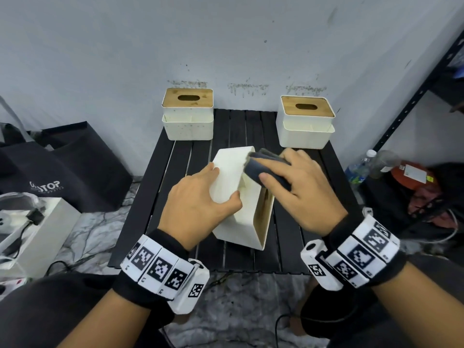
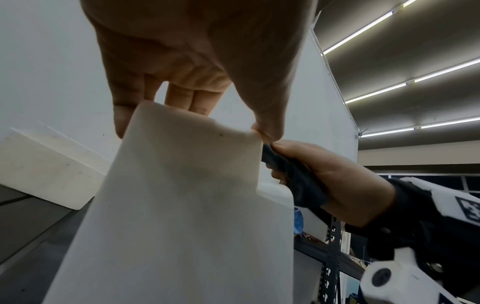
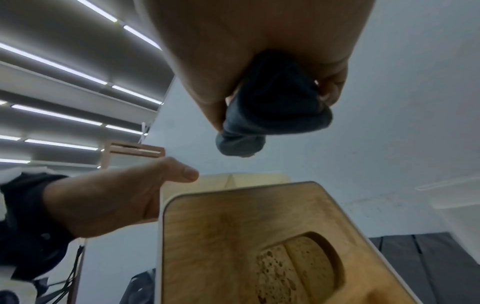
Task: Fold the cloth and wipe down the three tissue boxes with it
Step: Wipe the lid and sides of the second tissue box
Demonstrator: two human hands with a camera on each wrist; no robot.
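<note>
Left hand (image 1: 194, 209) grips tipped tissue box (image 1: 238, 209); right hand (image 1: 305, 192) clutches folded cloth (image 1: 261, 167).

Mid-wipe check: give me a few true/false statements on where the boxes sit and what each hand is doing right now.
1. The right hand grips the folded dark cloth. True.
2. The near tissue box stands upright, lid up. False: it lies tipped over, its wooden lid facing right.
3. The left hand holds the near box. True.
4. Both far tissue boxes lie on their sides. False: the far left box and far right box stand upright at the back of the black table.
</note>
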